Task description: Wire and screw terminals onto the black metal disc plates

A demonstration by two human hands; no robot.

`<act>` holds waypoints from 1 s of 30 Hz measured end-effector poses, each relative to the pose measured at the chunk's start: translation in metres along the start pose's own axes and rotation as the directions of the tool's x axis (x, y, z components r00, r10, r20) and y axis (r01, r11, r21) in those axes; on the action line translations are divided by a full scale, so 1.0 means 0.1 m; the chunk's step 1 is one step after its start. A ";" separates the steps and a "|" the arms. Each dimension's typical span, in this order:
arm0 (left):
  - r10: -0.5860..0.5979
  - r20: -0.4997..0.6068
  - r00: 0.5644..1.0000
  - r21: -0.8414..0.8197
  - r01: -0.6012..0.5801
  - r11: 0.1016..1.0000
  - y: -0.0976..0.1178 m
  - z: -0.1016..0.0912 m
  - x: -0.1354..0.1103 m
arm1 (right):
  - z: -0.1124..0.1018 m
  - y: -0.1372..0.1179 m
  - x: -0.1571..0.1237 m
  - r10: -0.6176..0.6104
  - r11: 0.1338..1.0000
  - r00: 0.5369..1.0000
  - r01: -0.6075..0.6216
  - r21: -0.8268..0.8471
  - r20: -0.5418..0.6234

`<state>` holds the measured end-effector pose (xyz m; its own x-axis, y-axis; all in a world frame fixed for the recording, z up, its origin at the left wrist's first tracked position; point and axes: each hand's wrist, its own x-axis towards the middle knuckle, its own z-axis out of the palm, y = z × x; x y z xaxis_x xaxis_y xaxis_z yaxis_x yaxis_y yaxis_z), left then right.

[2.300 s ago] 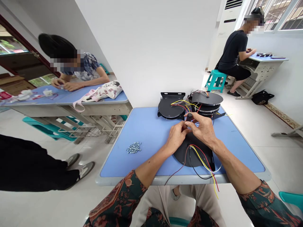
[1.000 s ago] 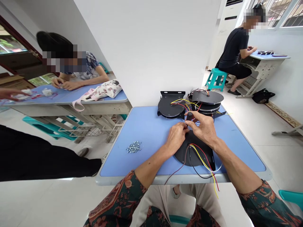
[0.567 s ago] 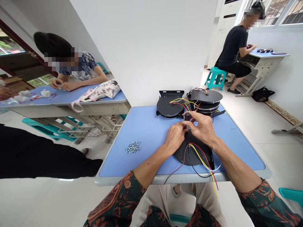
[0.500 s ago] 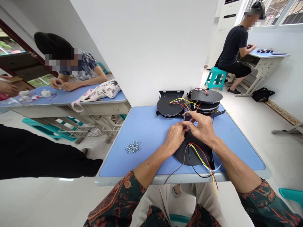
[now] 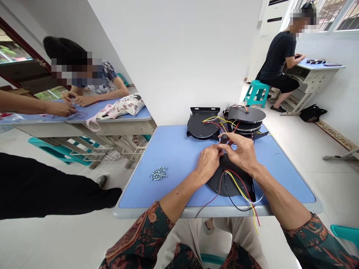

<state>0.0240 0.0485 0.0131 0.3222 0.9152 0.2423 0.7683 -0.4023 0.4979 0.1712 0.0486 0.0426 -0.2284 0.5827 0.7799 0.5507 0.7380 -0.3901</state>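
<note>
A black round housing with a flat bracket edge (image 5: 238,183) lies on the blue table in front of me, with red, yellow, white, black and brown wires coming out of its middle. My right hand (image 5: 242,151) grips the dark handle of a screwdriver (image 5: 224,138), held upright over the housing's far edge. Beside its lower end, my left hand (image 5: 209,160) has its fingers pinched together at that same edge. The fingers hide the screwdriver's tip and whatever they pinch. To the left lies a pile of small silver screws (image 5: 158,173).
Another black housing (image 5: 203,125) and a stack of similar ones (image 5: 246,114), with loose wires, stand at the table's back against a white pillar (image 5: 179,56). At the left table (image 5: 112,129) a person sits, and another person's arm (image 5: 36,106) reaches in. A further person sits at the far right.
My hands and the screwdriver stay almost in place over the housing. At the left, another person's arm has reached further right across the neighbouring table.
</note>
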 end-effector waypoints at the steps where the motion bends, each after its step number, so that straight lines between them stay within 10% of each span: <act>1: 0.003 -0.001 1.000 0.002 -0.003 1.000 0.00 0.00 0.00 | 0.00 0.00 0.00 0.005 1.000 1.000 -0.005 0.001 -0.006; 22: 0.000 -0.047 0.999 -0.031 -0.001 1.000 -0.05 -0.01 0.00 | -0.05 -0.03 0.03 0.095 0.995 0.990 -0.094 0.010 -0.101; 30: -0.164 -0.141 0.976 -0.440 0.086 0.894 -0.14 -0.06 0.05 | -0.09 -0.03 0.05 0.162 0.987 0.979 -0.161 0.018 -0.124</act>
<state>0.0112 0.0588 0.0121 0.1106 0.9557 0.2729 0.4710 -0.2922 0.8324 0.1754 0.0461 0.0518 -0.0348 0.6480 0.7609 0.5657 0.6404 -0.5195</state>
